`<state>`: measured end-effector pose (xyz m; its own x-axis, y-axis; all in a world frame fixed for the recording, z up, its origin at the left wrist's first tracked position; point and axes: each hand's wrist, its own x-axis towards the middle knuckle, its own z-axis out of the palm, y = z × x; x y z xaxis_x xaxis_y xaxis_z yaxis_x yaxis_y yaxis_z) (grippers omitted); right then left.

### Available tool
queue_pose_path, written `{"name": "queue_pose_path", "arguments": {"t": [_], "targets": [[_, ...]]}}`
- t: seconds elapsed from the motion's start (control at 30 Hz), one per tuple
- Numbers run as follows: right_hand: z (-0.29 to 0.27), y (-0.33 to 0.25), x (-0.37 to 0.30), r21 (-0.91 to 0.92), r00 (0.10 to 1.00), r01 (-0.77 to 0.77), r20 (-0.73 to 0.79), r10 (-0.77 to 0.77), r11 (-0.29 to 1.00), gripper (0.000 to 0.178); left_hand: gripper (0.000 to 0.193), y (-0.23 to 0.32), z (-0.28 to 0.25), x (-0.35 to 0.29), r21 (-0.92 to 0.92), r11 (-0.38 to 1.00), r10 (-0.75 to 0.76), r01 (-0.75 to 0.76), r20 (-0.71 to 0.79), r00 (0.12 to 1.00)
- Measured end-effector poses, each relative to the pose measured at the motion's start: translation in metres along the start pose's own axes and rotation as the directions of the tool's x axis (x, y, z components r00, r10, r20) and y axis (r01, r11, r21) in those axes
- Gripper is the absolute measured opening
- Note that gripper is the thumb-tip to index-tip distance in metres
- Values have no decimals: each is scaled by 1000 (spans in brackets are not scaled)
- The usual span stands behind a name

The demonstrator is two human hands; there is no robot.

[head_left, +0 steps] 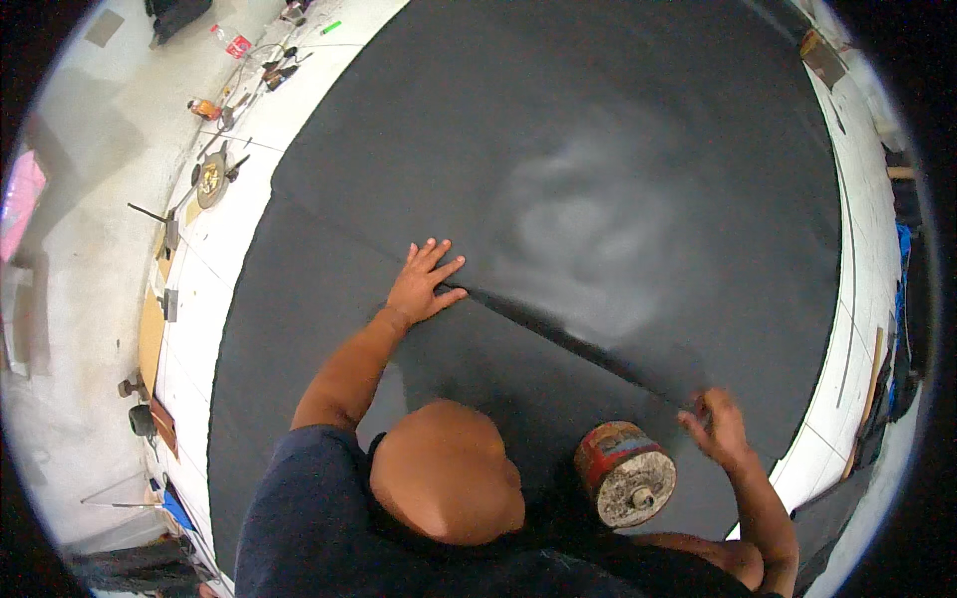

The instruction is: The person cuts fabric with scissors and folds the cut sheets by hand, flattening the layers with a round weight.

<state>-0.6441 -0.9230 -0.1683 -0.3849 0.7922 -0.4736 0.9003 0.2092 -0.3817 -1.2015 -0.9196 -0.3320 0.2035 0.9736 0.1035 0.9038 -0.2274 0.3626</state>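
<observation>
A large black sheet (pixel 419 130), probably a leather-like or rubbery material, covers most of the surface in front of me. A straight edge or fold (pixel 568 344) runs across it from my left hand down toward my right, standing slightly raised along its middle. My left hand (pixel 427 282) lies flat at the upper end of this line, fingers spread. At the lower end my right hand (pixel 720 429) is closed, thumb and fingers pinching the sheet's edge; its fingers are slightly blurred. Between my body and my right hand sits a round red tin (pixel 626 473) with a crusted, pale, knobbed lid.
White tiles (pixel 254 164) border the sheet on the left. On them are a round dish (pixel 211 179), an orange bottle (pixel 204 108), cables and small tools. Farther up lies a clear bottle with a red label (pixel 231 40). Along the right rim is blue material (pixel 903 264).
</observation>
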Motion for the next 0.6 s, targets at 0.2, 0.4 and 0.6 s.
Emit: {"name": "queue_pose_path", "arguments": {"t": [0.2, 0.4, 0.6], "targets": [[5, -60, -40, -43, 756, 584, 393, -524, 810, 50, 64, 10, -6, 11, -8, 996, -83, 84, 69, 994], [46, -35, -64, -168, 808, 494, 451, -379, 853, 55, 61, 21, -32, 31, -6, 996, -89, 91, 174, 981], [16, -40, -49, -172, 887, 461, 131, -443, 871, 36, 67, 49, -37, 61, 110, 951, -310, 291, 389, 868]]}}
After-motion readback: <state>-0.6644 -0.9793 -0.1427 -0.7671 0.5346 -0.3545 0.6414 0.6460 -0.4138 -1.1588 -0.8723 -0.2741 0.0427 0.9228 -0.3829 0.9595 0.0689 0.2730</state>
